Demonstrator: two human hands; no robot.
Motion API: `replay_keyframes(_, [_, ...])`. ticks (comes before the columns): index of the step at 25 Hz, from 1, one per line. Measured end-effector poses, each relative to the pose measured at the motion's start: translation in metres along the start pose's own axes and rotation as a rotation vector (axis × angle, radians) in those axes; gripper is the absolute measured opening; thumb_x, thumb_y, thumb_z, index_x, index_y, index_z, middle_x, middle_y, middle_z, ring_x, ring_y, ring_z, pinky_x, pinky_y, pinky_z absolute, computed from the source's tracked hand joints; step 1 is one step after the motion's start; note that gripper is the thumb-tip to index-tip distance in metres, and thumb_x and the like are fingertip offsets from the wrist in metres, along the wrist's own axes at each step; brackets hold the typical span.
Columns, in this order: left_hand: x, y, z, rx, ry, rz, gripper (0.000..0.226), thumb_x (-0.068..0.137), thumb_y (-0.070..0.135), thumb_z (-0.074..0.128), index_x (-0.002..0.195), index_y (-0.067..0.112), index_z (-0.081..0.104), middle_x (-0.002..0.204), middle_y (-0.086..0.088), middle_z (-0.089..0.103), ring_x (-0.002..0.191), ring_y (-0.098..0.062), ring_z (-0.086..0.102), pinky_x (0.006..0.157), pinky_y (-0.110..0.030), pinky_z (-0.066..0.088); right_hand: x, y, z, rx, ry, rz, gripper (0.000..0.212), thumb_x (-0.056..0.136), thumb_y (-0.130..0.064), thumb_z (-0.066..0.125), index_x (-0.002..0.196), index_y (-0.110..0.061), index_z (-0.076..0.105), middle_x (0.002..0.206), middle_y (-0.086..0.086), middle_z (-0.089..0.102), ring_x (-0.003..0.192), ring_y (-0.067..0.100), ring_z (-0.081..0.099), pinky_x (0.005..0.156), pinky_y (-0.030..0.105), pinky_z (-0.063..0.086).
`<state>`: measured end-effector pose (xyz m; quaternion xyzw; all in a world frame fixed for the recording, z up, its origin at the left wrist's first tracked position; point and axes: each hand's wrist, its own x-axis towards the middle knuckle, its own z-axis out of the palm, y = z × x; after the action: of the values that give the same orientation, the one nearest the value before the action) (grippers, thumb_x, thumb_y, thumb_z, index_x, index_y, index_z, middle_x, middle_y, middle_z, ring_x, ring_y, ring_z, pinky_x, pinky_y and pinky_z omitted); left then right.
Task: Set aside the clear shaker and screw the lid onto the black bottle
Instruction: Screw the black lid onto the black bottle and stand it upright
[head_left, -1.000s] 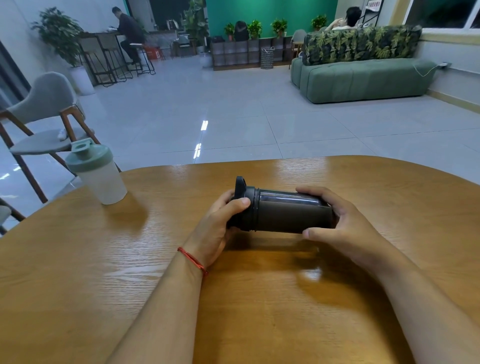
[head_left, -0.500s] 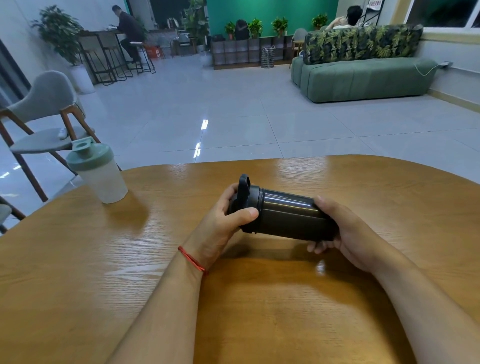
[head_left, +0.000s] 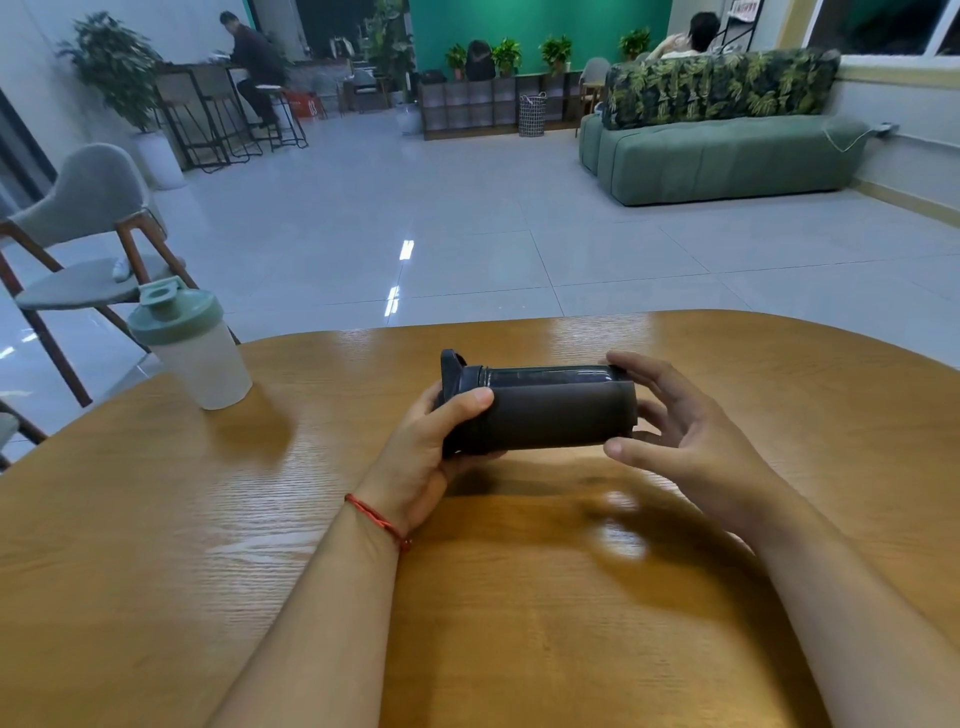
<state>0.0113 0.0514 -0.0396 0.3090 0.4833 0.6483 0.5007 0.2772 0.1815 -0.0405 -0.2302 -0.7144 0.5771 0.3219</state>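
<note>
While left hand (head_left: 431, 457) clasps lid (head_left: 460, 400), black bottle (head_left: 550, 410) horizontal, right hand (head_left: 685, 441) loose

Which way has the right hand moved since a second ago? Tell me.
Yes: the right hand has opened and slid off the black bottle toward its base, rightward over the table.

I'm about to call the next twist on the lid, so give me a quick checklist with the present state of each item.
1. Clear shaker set aside: ok, upright at the table's far left, away from the hands.
2. Lid on the black bottle: ok, it sits on the left end.
3. Lid fully tight: cannot tell, the thread is hidden.
4. Left hand gripping the lid end: ok, thumb and fingers wrap it.
5. Right hand holding the base: not ok, fingers are spread open around it.
6. Bottle supported: ok, held sideways above the table.
</note>
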Motion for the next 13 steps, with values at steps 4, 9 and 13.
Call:
replay_keyframes(4, [-0.0008, -0.0001, -0.0004, 0.034, 0.002, -0.008, 0.05, 0.087, 0.032, 0.076, 0.132, 0.015, 0.063, 0.136, -0.018, 0.062, 0.127, -0.038, 0.062, 0.102, -0.057, 0.057, 0.0004, -0.0056, -0.0015, -0.045, 0.004, 0.024, 0.084, 0.076, -0.024, 0.101, 0.147, -0.051, 0.065, 0.146, -0.018, 0.068, 0.13, 0.018, 0.071, 0.111, 0.049, 0.057])
replay_keyframes(9, [-0.0024, 0.0001, -0.0008, 0.039, -0.062, 0.062, 0.073, 0.08, 0.038, 0.081, 0.143, 0.009, 0.059, 0.135, -0.016, 0.069, 0.122, -0.032, 0.07, 0.097, -0.045, 0.061, 0.0001, -0.0054, -0.0038, -0.032, 0.028, 0.075, 0.05, 0.079, -0.053, 0.084, 0.126, -0.036, 0.079, 0.124, 0.009, 0.078, 0.099, 0.023, 0.079, 0.077, 0.036, 0.065])
replay_keyframes(13, [-0.004, -0.0029, 0.0028, 0.184, -0.175, 0.126, 0.057, 0.091, 0.026, 0.076, 0.143, 0.011, 0.059, 0.137, -0.02, 0.067, 0.122, -0.031, 0.07, 0.1, -0.044, 0.059, 0.0008, -0.0052, 0.0015, -0.062, -0.011, 0.306, 0.072, 0.104, -0.077, 0.044, 0.111, -0.016, 0.082, 0.087, 0.035, 0.075, 0.065, 0.032, 0.068, 0.054, 0.03, 0.053])
